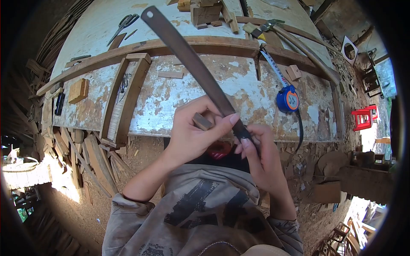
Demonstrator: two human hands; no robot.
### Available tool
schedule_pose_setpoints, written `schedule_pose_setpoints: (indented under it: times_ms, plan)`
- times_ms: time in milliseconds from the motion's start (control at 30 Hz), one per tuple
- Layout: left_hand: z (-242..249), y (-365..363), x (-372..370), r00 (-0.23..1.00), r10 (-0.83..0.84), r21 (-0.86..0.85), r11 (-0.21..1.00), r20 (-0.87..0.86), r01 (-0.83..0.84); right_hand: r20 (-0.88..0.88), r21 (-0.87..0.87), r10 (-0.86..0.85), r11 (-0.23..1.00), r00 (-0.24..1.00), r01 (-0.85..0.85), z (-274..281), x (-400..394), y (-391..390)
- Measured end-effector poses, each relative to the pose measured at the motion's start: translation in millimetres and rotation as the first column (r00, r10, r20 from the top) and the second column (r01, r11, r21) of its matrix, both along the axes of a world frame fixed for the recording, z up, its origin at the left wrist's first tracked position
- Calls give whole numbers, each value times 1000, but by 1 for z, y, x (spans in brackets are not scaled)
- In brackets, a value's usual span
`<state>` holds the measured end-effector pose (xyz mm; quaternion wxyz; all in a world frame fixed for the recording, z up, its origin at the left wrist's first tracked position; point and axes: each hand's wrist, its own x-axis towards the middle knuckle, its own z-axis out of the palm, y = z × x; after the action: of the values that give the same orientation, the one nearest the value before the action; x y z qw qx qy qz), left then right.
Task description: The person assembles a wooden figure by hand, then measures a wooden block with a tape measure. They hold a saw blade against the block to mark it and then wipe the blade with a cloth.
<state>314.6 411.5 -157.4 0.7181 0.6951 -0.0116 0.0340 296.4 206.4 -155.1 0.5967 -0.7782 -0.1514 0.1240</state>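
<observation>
The metal strip (188, 59) is held slantwise over the table (149, 115), clamped by the fingers of left hand (192, 128) and right hand (262, 160). The wooden block (203, 121), tucked in the left hand, might be dropped if those doubly occupied fingers were loosened.

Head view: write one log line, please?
left hand: holds wood block, touches long flat tool; right hand: holds tool's near end; tape measure: on bench

I can read no word or number for certain. On my blue tape measure (282, 101), the orange label (292, 100) bears print too small to make out, as are the figures along its extended blade (274, 67). My shirt's (147, 215) small emblem (156, 249) carries illegible lettering.
</observation>
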Motion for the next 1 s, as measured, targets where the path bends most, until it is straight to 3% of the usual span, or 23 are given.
schedule_pose_setpoints:
  times_ms: [100,333,433,633,733,833,933,1000]
  plan:
    - [-5,-2,1,971,35,324,939,237,-113,238,-179,-25,981,971,70,-2,-2,3]
    - [5,-12,2,945,2,449,879,327,-158,553,-433,4,856,833,283,-15,-2,9]
    - [0,-14,6,923,-51,476,866,382,-150,569,-448,-7,836,823,316,-23,0,7]
    - [1,-22,9,944,-55,445,890,327,-102,242,-359,-244,876,939,321,-11,0,-6]
    - [-1,-19,10,951,-94,490,869,294,-65,400,-287,-421,786,814,548,-7,9,-18]
    - [-1,-19,11,956,-131,532,846,264,-31,448,-160,-580,697,680,699,-2,34,-38]
    - [1,-19,11,957,-171,559,829,235,11,375,-310,-655,578,656,755,18,49,-54]
    - [3,-21,9,960,-189,556,830,208,43,341,-349,-670,560,659,751,8,63,-78]
